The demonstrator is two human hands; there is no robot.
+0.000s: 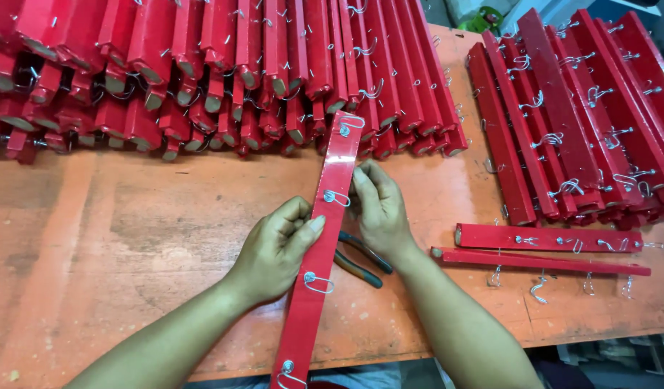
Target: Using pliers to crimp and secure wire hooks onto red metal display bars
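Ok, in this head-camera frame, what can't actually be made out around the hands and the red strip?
- Red strip: near end cut off by the bottom edge.
- Pliers: jaws hidden under the strip and the right hand.
- Left hand: fingertips curled behind the strip, grip unclear.
- Stacked red strips: far ends cut off by the top edge.
- Wire hooks: fastening too small to tell.

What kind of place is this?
Likely a small workshop doing batch assembly: stacks of red bars with wire hooks, pliers on a worn workbench, and both hands on one bar.
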